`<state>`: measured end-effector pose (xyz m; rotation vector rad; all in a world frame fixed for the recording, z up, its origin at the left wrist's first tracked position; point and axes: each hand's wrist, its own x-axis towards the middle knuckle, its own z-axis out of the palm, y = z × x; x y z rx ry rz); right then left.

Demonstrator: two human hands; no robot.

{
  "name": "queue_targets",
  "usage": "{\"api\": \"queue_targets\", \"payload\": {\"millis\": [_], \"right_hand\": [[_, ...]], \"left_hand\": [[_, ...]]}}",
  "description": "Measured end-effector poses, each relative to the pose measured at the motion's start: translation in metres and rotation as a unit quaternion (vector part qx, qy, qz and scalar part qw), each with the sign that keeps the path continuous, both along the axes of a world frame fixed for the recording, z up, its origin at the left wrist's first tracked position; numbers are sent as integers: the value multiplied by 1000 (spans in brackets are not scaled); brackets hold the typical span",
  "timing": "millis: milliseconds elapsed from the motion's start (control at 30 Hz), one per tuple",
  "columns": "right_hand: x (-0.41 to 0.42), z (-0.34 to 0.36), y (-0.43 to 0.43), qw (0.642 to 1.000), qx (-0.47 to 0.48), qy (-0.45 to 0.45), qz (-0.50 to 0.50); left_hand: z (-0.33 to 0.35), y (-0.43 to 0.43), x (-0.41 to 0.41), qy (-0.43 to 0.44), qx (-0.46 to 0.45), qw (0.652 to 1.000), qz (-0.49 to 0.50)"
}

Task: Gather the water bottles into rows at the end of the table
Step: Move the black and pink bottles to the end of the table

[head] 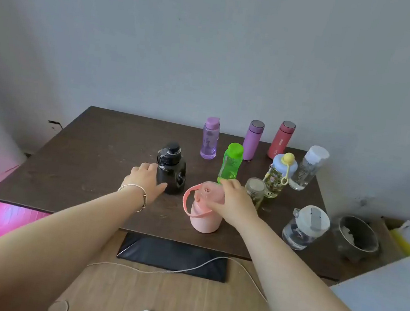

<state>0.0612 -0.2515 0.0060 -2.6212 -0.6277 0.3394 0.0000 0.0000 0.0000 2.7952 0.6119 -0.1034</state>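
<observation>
Several bottles stand on a dark wooden table (pixel 89 155). My left hand (pixel 145 181) wraps the side of a black bottle (pixel 174 174). My right hand (pixel 232 200) grips the top of a pink bottle (pixel 203 216) with a loop handle near the front edge. Behind them stand a green bottle (pixel 231 162), a clear purple bottle (pixel 210 139), a lilac flask (pixel 253 139) and a red flask (pixel 281 139). To the right are a small glass jar (pixel 255 189), a patterned bottle with a blue lid (pixel 278 176), a clear white-capped bottle (pixel 308 167) and a squat clear bottle (pixel 305 227).
A grey wall runs behind the table. A dark bowl (pixel 356 236) sits at the table's right end beside yellow and white clutter (pixel 406 238). A pink ball (pixel 5 220) lies under the left side. A cable (pixel 183 270) and a black mat (pixel 172 255) lie on the floor.
</observation>
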Motion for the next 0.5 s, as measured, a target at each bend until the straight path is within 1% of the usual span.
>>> {"api": "queue_targets", "payload": {"millis": [167, 267, 400, 500], "right_hand": [[8, -23, 23, 997, 5, 52, -51], [12, -34, 30, 995, 16, 65, -79], [15, -41, 32, 988, 45, 102, -109], [15, -44, 34, 984, 59, 109, -126]], "left_hand": [[-20, 25, 36, 7, -57, 998, 11], [-31, 40, 61, -20, -94, 995, 10], [-40, 54, 95, -34, -164, 986, 9], [-47, 61, 112, -47, -209, 977, -3]]}}
